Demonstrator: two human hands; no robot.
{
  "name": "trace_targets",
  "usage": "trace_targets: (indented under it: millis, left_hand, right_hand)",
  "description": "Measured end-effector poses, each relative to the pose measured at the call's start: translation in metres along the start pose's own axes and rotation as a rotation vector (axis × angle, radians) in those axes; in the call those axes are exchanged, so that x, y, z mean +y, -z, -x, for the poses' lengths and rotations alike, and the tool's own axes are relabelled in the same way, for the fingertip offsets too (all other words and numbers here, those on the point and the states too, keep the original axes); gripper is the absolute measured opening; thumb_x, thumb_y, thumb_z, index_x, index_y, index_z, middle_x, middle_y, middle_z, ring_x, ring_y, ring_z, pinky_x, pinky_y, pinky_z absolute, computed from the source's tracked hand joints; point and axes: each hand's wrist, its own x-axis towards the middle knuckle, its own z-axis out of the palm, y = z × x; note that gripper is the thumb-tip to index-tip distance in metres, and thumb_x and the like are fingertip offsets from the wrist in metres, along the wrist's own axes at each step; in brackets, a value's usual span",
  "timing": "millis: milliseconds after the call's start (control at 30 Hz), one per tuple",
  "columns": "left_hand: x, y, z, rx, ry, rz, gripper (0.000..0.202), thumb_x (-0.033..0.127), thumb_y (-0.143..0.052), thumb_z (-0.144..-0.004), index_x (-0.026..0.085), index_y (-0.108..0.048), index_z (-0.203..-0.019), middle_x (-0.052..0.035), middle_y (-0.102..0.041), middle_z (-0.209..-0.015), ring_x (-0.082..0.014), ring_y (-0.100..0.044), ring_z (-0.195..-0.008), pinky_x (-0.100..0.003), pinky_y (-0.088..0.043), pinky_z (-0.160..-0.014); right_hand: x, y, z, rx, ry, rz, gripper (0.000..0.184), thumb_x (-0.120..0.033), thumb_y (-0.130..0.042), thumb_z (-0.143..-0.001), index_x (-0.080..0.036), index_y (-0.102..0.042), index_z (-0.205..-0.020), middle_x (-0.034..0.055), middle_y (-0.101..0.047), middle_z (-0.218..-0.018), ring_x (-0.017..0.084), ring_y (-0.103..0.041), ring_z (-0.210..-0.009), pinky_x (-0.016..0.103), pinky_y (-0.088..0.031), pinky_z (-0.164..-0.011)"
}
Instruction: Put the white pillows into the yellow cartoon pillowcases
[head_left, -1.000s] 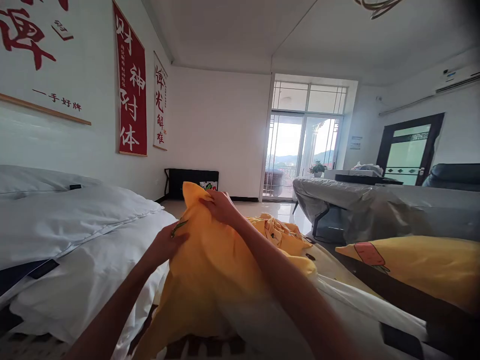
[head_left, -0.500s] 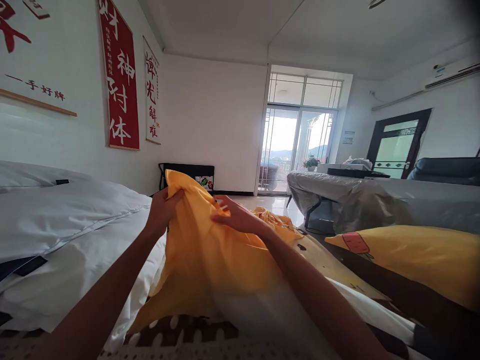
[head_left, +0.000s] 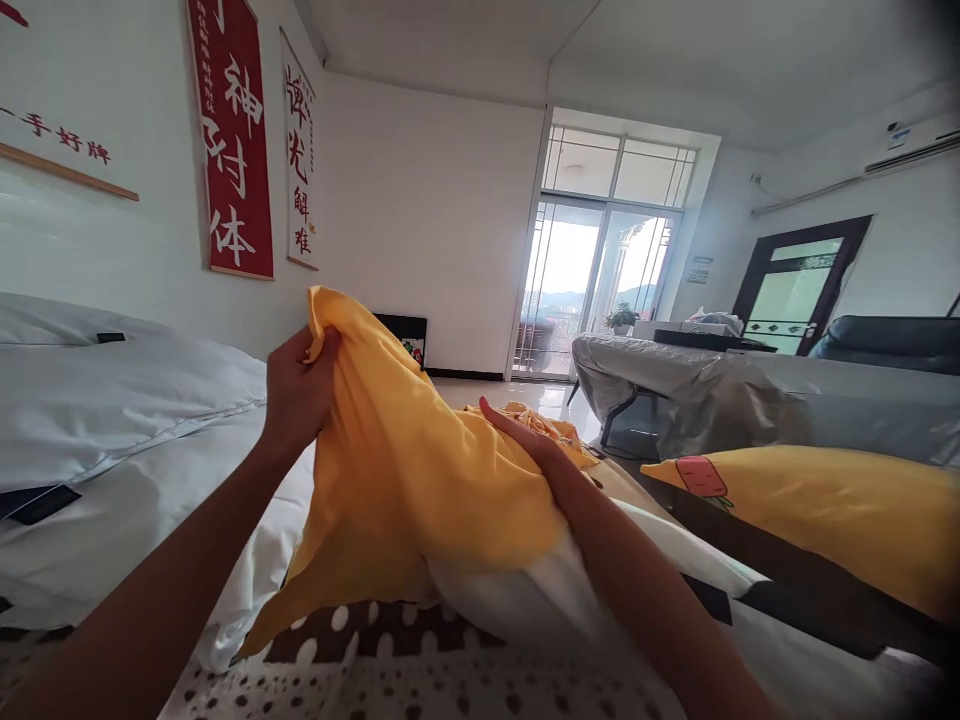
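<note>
In front of me a yellow pillowcase (head_left: 420, 450) is partly drawn over a white pillow (head_left: 510, 600), whose bare end shows low at the right. My left hand (head_left: 300, 385) pinches the raised upper left corner of the pillowcase. My right hand (head_left: 521, 440) lies against the right side of the pillowcase, thumb up. Its other fingers are hidden by the cloth, which it appears to grip. Just behind that hand lies a crumpled yellow-orange cloth (head_left: 559, 430).
White bedding (head_left: 112, 420) is heaped at the left. Brown and white spotted cloth (head_left: 360, 640) lies beneath the pillow. To the right is another yellow pillow (head_left: 817, 500) with a strawberry-like print. Beyond stands a table under plastic sheeting (head_left: 675, 375), near a glass sliding door (head_left: 562, 290).
My left hand has raised the pillowcase corner and moved slightly left. My right hand has gone right and down along the pillowcase, and the cloth between the hands is stretched more.
</note>
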Motion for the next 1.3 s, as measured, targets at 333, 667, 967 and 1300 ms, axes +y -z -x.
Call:
trace_targets:
  millis: [333, 667, 967, 1300]
  left_hand:
    - [-0.070, 0.033, -0.012, -0.058, 0.441, 0.066, 0.041, 0.053, -0.066, -0.070, 0.014, -0.056, -0.075, 0.0020, -0.052, -0.066, -0.0116, -0.047, -0.060, -0.021, -0.037, -0.049]
    - [-0.079, 0.041, -0.017, -0.202, 0.759, 0.213, 0.037, 0.042, -0.078, -0.058, 0.014, -0.064, -0.079, -0.0064, -0.066, -0.066, -0.0196, -0.061, -0.055, -0.027, -0.049, -0.046]
    - [-0.051, 0.056, -0.007, -0.557, 0.534, 0.035, 0.038, 0.042, -0.077, -0.062, 0.018, -0.063, -0.088, -0.0042, -0.068, -0.085, -0.0211, -0.063, -0.076, -0.025, -0.050, -0.059]
    - [-0.018, 0.055, -0.013, -0.070, 0.183, -0.196, 0.027, 0.045, -0.061, -0.071, 0.019, -0.058, -0.078, -0.0020, -0.060, -0.075, -0.0192, -0.055, -0.071, -0.026, -0.041, -0.057]
  right_hand:
    - [-0.039, 0.055, 0.053, -0.041, 0.254, 0.676, 0.036, -0.049, -0.070, -0.070, -0.014, -0.067, -0.080, 0.0039, -0.065, -0.096, 0.016, -0.059, -0.083, 0.024, -0.047, -0.070]
    - [-0.006, 0.024, 0.071, 0.013, 0.188, 0.948, 0.065, -0.046, -0.075, -0.061, -0.022, -0.059, -0.119, 0.0044, -0.064, -0.108, 0.023, -0.058, -0.095, 0.030, -0.046, -0.079]
    - [0.017, 0.024, 0.062, 0.581, 0.186, 1.774, 0.023, -0.009, -0.047, -0.083, -0.017, -0.066, -0.092, 0.0123, -0.064, -0.098, 0.022, -0.060, -0.089, 0.032, -0.040, -0.076]
    - [0.003, 0.063, 0.057, 0.965, 0.493, 1.523, 0.015, -0.019, -0.045, -0.070, -0.021, -0.058, -0.077, 0.0007, -0.063, -0.063, 0.016, -0.054, -0.058, 0.025, -0.027, -0.054]
